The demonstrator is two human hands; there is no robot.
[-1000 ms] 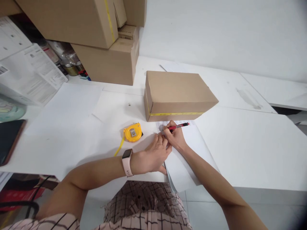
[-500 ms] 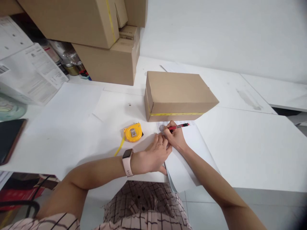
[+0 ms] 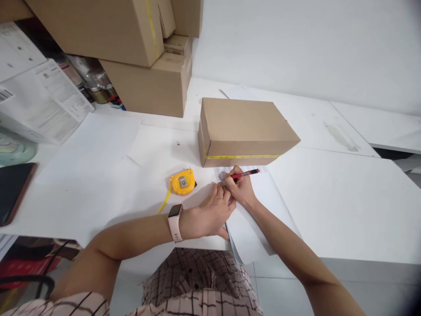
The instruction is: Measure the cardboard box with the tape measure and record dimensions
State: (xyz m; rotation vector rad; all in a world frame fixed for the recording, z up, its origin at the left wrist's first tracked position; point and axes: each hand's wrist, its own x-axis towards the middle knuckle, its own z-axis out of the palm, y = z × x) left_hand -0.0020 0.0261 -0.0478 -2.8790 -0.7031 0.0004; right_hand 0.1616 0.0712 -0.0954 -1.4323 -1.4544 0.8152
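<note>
My right hand (image 3: 241, 188) is closed around a red pen (image 3: 246, 174), its tip hidden by the fingers near the printed top part of a paper sheet (image 3: 266, 206). My left hand (image 3: 213, 210) lies over the sheet's left edge, fingers stretched out and thumb apart, touching the right hand. Just beyond the paper sits a closed cardboard box (image 3: 243, 123) with a yellow strip along its near side. Left of my hands lies a yellow tape measure (image 3: 183, 182) with a short length of its blade out. The lower end of the sheet bends over the table edge.
Cardboard boxes (image 3: 148, 83) are stacked at the back left, near a white printed carton (image 3: 46, 101) and jars. A dark flat case (image 3: 15, 193) lies at the left edge. Blank paper (image 3: 95, 140) covers part of the white table. A wall stands behind.
</note>
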